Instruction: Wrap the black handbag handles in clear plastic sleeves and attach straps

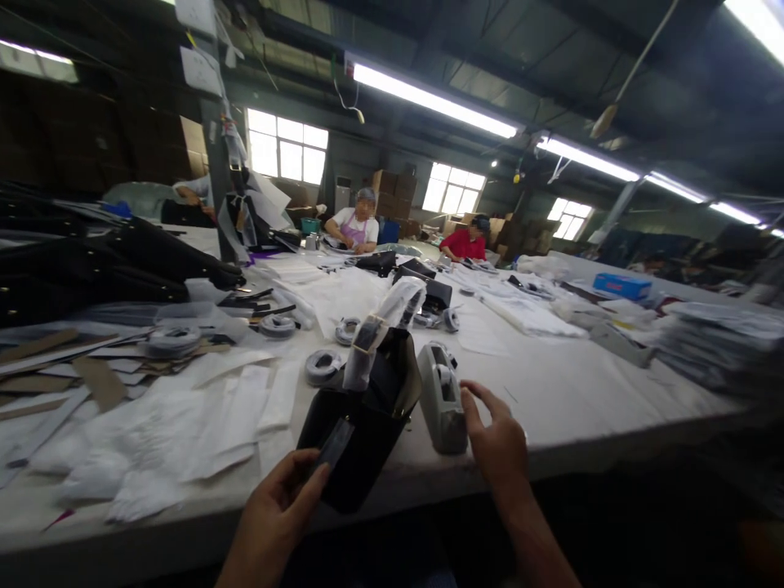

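A black handbag [358, 429] stands at the near edge of the white table [581, 392], its handle wrapped in clear plastic. My left hand [285, 502] is closed on the bag's lower front, thumb pressing a small dark tag. My right hand [496, 441] reaches toward a grey tape dispenser [442, 396] just right of the bag. Its fingers are slightly spread and its fingertips are at the dispenser's side, with nothing held.
White paper sheets [202, 425] and tape rolls [322, 365] lie left of the bag. Black bags [91, 261] pile up at far left. Stacked sheets [716, 339] sit at right. Two seated people [358, 224] work at the table's far end.
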{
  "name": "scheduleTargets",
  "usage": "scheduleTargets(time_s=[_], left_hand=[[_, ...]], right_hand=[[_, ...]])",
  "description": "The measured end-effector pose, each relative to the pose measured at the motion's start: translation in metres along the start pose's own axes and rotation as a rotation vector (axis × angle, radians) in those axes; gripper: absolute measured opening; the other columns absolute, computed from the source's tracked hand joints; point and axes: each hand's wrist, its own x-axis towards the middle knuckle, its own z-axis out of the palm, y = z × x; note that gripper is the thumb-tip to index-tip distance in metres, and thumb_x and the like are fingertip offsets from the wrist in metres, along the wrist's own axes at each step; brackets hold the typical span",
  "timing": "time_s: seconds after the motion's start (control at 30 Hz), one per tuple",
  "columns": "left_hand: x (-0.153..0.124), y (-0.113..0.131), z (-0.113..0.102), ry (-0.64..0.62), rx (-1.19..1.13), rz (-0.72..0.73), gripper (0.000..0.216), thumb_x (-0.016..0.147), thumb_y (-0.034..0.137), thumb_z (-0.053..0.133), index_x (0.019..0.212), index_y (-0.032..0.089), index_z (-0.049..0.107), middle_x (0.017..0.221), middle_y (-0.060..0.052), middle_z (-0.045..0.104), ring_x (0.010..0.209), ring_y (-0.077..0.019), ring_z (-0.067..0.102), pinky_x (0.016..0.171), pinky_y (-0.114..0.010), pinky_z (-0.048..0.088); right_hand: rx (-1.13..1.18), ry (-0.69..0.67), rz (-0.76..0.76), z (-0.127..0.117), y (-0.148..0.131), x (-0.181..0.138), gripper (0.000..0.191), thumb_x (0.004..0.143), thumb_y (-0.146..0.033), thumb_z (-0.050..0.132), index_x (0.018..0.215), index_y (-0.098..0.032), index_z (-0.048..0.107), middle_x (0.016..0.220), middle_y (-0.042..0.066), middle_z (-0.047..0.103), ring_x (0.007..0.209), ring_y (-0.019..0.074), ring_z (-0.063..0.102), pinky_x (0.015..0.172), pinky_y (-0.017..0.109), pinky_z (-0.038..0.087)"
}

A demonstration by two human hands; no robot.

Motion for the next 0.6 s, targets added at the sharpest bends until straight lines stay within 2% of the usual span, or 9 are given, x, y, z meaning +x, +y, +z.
scheduleTargets(time_s=[0.03, 0.07, 0.1, 0.2, 0.27, 0.33, 0.5, 0.6], left_hand=[[-0.001, -0.001, 0.001, 0.01, -0.005, 0.01, 0.051, 0.056, 0.054, 0.084, 0.09, 0.018, 0.069, 0.046, 0.007, 0.053, 0.038, -0.0089, 0.045, 0.035, -0.017, 0.028], [-0.002, -0.002, 0.003, 0.023, -0.011, 0.025, 0.05, 0.057, 0.053, 0.083, 0.09, 0.018, 0.069, 0.047, 0.006, 0.055, 0.041, -0.0105, 0.049, 0.036, -0.017, 0.031], [-0.002, -0.003, 0.005, 0.036, -0.014, 0.039, 0.05, 0.058, 0.054, 0.083, 0.09, 0.018, 0.069, 0.048, 0.005, 0.057, 0.044, -0.0122, 0.053, 0.037, -0.017, 0.033], [-0.004, -0.005, 0.01, 0.08, 0.004, 0.079, 0.048, 0.059, 0.055, 0.081, 0.088, 0.019, 0.07, 0.052, 0.003, 0.062, 0.056, -0.0173, 0.062, 0.043, -0.018, 0.041], [-0.004, -0.005, 0.01, 0.089, 0.024, 0.091, 0.048, 0.058, 0.056, 0.081, 0.087, 0.019, 0.07, 0.055, 0.001, 0.064, 0.061, -0.0193, 0.065, 0.045, -0.019, 0.044], [-0.004, -0.005, 0.009, 0.091, 0.042, 0.094, 0.049, 0.057, 0.058, 0.081, 0.086, 0.02, 0.07, 0.057, 0.001, 0.066, 0.062, -0.0201, 0.066, 0.046, -0.019, 0.046], [-0.004, -0.004, 0.005, 0.081, 0.103, 0.082, 0.049, 0.058, 0.06, 0.08, 0.086, 0.021, 0.071, 0.05, 0.002, 0.062, 0.059, -0.021, 0.066, 0.044, -0.02, 0.046], [-0.004, -0.005, 0.004, 0.062, 0.114, 0.079, 0.047, 0.06, 0.06, 0.079, 0.087, 0.022, 0.071, 0.046, 0.003, 0.059, 0.058, -0.0221, 0.066, 0.044, -0.021, 0.047]], right_hand=[[0.021, -0.03, 0.066, -0.005, 0.015, 0.014, 0.041, 0.077, -0.05, 0.06, 0.1, -0.02, 0.073, 0.131, 0.011, 0.061, 0.13, 0.0308, 0.045, 0.111, 0.04, 0.029], [0.027, -0.063, 0.11, -0.007, 0.028, 0.027, 0.04, 0.073, -0.051, 0.063, 0.092, -0.019, 0.076, 0.135, 0.013, 0.059, 0.135, 0.0338, 0.039, 0.114, 0.043, 0.024], [0.045, -0.108, 0.153, -0.006, 0.038, 0.036, 0.039, 0.07, -0.053, 0.064, 0.084, -0.018, 0.077, 0.13, 0.015, 0.062, 0.134, 0.0364, 0.041, 0.114, 0.046, 0.023], [0.146, -0.242, 0.27, 0.0, 0.055, 0.046, 0.044, 0.068, -0.06, 0.064, 0.07, -0.018, 0.078, 0.101, 0.016, 0.075, 0.116, 0.0383, 0.058, 0.104, 0.049, 0.037], [0.245, -0.284, 0.33, 0.003, 0.053, 0.043, 0.05, 0.068, -0.063, 0.062, 0.077, -0.016, 0.079, 0.095, 0.014, 0.077, 0.11, 0.0353, 0.063, 0.096, 0.045, 0.045], [0.337, -0.289, 0.368, 0.0, 0.045, 0.039, 0.053, 0.068, -0.063, 0.063, 0.085, -0.015, 0.079, 0.101, 0.013, 0.076, 0.113, 0.0331, 0.062, 0.092, 0.04, 0.048], [0.451, -0.245, 0.373, -0.018, 0.018, 0.033, 0.046, 0.069, -0.058, 0.071, 0.09, -0.018, 0.079, 0.121, 0.012, 0.07, 0.126, 0.03, 0.052, 0.097, 0.037, 0.044], [0.451, -0.229, 0.366, -0.025, 0.013, 0.024, 0.042, 0.069, -0.055, 0.075, 0.089, -0.018, 0.079, 0.123, 0.012, 0.068, 0.125, 0.0309, 0.053, 0.098, 0.039, 0.044]])
